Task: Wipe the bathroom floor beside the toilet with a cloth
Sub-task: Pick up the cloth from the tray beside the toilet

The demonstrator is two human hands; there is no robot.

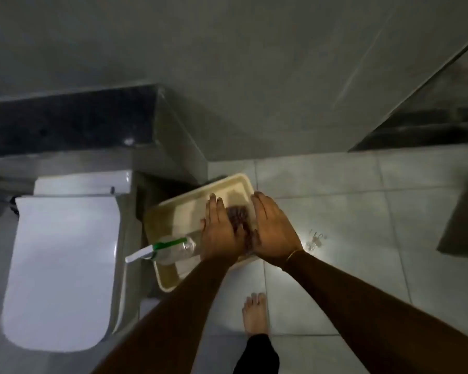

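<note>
A dark, nubbly cloth (238, 220) lies in a cream plastic tray (173, 206) on the grey tiled floor (362, 211) beside the white toilet (62, 265). My left hand (219, 233) and my right hand (272, 230) hover over the tray, flat, fingers extended, one on each side of the cloth. Whether either hand touches the cloth I cannot tell; most of the cloth is hidden between and under them. Neither hand closes on anything.
A clear spray bottle (170, 248) with a green and white nozzle lies in the tray, nozzle toward the toilet. My bare foot (255, 314) stands on the tiles. A dark stone ledge (65, 125) runs behind the toilet. A glass panel (430, 103) stands at right.
</note>
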